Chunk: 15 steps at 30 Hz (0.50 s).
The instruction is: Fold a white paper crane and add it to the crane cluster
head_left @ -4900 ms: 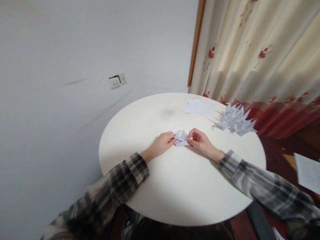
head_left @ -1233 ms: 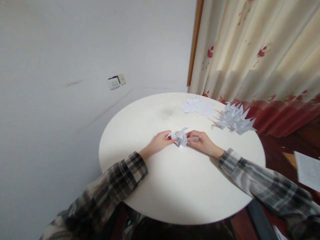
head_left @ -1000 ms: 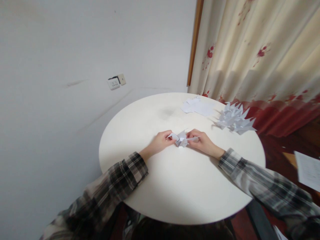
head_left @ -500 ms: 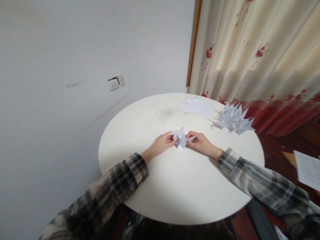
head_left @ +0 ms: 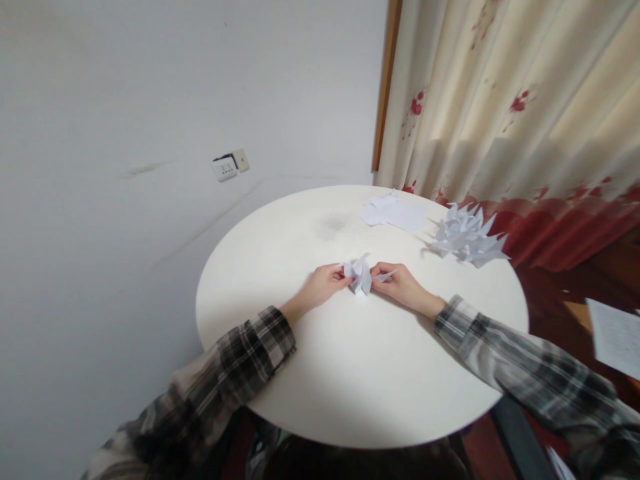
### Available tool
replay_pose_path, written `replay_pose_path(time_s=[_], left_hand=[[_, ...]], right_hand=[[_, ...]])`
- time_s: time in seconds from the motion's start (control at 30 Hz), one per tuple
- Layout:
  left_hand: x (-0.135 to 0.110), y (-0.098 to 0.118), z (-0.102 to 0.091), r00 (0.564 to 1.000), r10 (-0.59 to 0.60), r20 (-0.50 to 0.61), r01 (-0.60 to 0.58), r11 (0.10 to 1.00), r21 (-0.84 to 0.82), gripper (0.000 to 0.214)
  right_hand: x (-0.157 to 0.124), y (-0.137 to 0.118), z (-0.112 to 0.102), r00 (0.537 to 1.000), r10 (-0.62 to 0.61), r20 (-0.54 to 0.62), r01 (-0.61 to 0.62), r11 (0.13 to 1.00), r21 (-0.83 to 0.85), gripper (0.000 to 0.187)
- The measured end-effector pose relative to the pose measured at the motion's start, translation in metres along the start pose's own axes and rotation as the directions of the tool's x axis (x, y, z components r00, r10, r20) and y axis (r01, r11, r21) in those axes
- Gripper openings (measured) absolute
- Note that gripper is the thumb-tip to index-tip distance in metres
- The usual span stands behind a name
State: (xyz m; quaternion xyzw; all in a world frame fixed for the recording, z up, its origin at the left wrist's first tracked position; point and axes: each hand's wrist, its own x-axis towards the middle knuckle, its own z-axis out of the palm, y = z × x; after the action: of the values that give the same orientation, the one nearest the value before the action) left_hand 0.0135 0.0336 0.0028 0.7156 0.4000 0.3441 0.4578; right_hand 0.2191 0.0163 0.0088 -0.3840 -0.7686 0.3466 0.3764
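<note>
A white origami paper crane (head_left: 361,275) is held a little above the round white table (head_left: 370,373), its folded points spread apart. My left hand (head_left: 327,283) pinches its left side between thumb and fingers. On the opposite side, my right hand (head_left: 396,284) is closed on a thin pointed end of the crane, whose tip sticks out over the fingers. The inner fingertips of both hands are partly hidden by the paper.
Several folded paper cranes (head_left: 467,235) are heaped at the table's right rear edge. Flat white paper sheets (head_left: 395,212) lie at the back. A curtain (head_left: 505,133) hangs behind, and a wall with a socket (head_left: 225,169) rises to the left.
Both hands stay on the paper crane in nearly the same spot. The crane's left point has shifted slightly at my left fingertips; the whole view has moved a touch.
</note>
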Motion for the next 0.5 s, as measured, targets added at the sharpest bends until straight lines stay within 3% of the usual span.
replay_pose_path(time_s=[0.3, 0.5], left_hand=[[0.002, -0.010, -0.006, 0.997, -0.079, -0.025, 0.081, 0.993, 0.090, 0.019], [-0.001, -0.007, -0.005, 0.999, -0.054, 0.000, 0.054, 0.998, 0.045, 0.022]], right_hand=[[0.003, 0.012, -0.003, 1.000, 0.008, 0.005, -0.008, 0.995, 0.103, 0.017], [0.002, 0.010, -0.003, 0.998, 0.038, 0.047, -0.045, 0.988, 0.150, 0.018]])
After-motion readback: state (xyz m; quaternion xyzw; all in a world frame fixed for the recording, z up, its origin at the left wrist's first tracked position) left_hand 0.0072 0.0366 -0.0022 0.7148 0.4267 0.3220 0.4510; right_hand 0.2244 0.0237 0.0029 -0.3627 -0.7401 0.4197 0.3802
